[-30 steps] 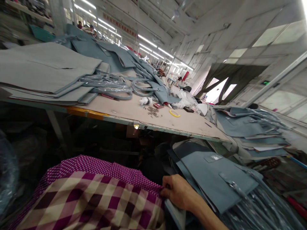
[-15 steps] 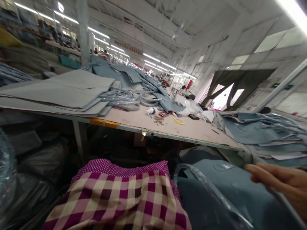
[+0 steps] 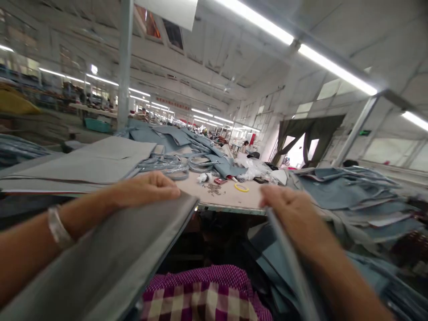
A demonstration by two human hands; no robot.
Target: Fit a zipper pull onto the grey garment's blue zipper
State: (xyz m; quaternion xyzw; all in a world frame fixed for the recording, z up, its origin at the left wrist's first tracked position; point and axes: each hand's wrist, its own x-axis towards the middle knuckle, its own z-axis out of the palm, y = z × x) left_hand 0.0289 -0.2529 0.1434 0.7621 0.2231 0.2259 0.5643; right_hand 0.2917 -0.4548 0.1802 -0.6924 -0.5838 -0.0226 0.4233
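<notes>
Fingers (image 3: 169,192) of left hand (image 3: 147,189) grasping grey panel (image 3: 110,258), fingers of right hand (image 3: 296,214) grasping blurred grey edge (image 3: 288,249), cluttered table (image 3: 234,202) beyond

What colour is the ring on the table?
The ring is yellow; it shows best in the head view.

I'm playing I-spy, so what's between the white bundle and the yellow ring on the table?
A red box and scattered little bits, in the head view.

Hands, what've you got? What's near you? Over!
Left hand: gripping grey panel. Right hand: gripping blurred grey-blue edge. Table ahead: yellow ring, small scattered pieces.
</notes>
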